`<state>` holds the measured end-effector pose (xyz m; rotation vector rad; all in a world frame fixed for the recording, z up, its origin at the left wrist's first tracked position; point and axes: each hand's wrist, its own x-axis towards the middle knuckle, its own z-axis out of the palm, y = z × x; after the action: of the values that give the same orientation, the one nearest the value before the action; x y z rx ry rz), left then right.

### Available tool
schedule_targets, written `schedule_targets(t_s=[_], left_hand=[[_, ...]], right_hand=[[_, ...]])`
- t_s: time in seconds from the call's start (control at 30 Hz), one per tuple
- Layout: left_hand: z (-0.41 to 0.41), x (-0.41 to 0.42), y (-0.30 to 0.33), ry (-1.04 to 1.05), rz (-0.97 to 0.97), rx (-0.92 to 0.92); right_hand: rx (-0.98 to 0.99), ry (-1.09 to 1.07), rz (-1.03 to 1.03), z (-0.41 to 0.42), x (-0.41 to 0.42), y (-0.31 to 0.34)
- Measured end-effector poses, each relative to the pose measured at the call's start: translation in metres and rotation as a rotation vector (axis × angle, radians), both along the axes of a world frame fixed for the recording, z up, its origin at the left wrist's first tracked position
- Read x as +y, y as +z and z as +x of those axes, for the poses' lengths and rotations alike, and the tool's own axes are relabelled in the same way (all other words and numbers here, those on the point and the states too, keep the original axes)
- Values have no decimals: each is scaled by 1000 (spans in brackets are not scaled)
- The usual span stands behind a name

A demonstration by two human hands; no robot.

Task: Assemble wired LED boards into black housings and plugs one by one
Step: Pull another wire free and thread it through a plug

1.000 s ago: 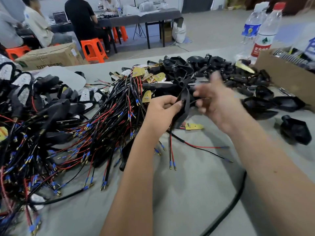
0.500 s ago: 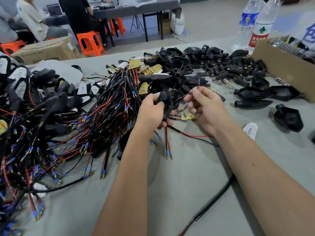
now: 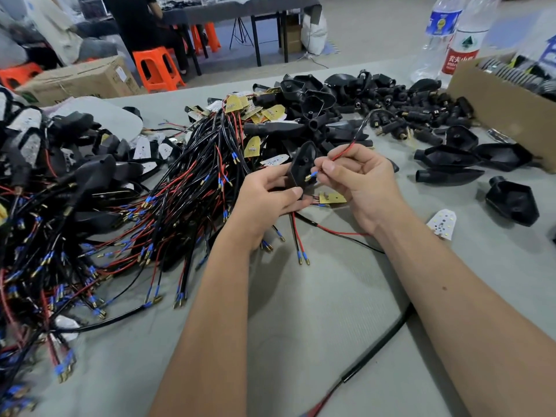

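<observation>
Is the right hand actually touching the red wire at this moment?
Touching. In the head view the right hand pinches the red wire between thumb and forefinger, just behind its blue-sleeved tip, which points at the black housing gripped by the left hand.

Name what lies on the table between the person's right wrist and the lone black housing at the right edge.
In the head view, one loose white LED board lies on the grey table between the right hand and the black housing; otherwise that stretch is bare.
</observation>
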<state>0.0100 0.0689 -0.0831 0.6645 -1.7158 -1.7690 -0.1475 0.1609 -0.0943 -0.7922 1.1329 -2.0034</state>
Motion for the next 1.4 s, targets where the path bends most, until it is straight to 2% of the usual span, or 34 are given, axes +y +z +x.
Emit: schedule_targets(t_s=[0.07, 0.23, 0.5, 0.63, 0.7, 0.8, 0.93, 1.1, 1.27, 1.33, 1.4], left_hand=[[-1, 2, -1, 15, -19, 5], [-3, -2, -6, 93, -86, -22], [-9, -3, -11, 159, -239, -64], [-17, 3, -13, 175, -240, -25], [-20, 3, -13, 182, -251, -21], [-21, -1, -14, 211, -205, 11], [-19, -4, -17, 217, -155, 19], [-18, -4, -16, 195, -89, 85], [-17, -1, -14, 152, -60, 108], [-17, 2, -13, 120, -76, 91], [-17, 0, -13, 173, -137, 54]], right_hand=[[4, -20, 9, 1, -1, -1], [200, -162, 115, 6, -5, -3], [215, -227, 122, 4, -8, -6], [220, -259, 108, 5, -9, -6], [155, -263, 94, 6, -9, -6], [66, -169, 100, 4, -7, -4], [105, -161, 123, 4, -8, -4], [29, -69, 107, 0, -5, -6], [248, -130, 168, 6, -10, -11], [266, -178, 185, 6, -11, -13], [247, -162, 176, 6, -12, -12]])
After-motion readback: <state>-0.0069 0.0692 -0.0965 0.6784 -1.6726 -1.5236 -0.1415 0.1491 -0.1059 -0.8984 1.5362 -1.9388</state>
